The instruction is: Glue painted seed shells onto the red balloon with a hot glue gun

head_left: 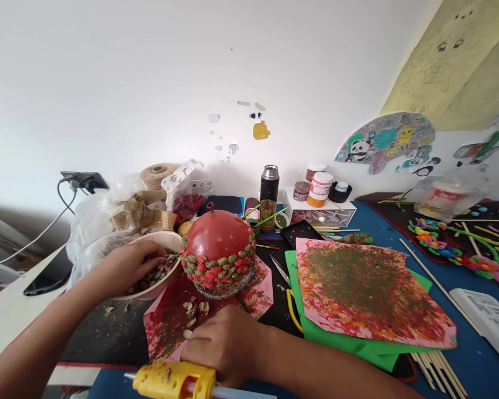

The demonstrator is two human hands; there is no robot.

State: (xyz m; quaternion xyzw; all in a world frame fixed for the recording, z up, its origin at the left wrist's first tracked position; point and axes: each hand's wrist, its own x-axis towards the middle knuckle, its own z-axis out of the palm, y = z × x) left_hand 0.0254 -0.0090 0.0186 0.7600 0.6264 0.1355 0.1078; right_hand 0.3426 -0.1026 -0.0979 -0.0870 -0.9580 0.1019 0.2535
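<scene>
Blue counter (469, 366), cluttered: black mat (116, 332) on the left-middle, paint-daubed pink sheet (366, 293) on green sheets (357, 346) centre-right. Pale bowl of shells (160, 277) at left beside plastic bags (87, 227); black thermos (269, 185) and white drawer unit (324, 215) with paint jars by the wall. Wooden skewers (436, 372) near right, white box (488, 321) far right, scissors (279, 269) on the mat.
</scene>
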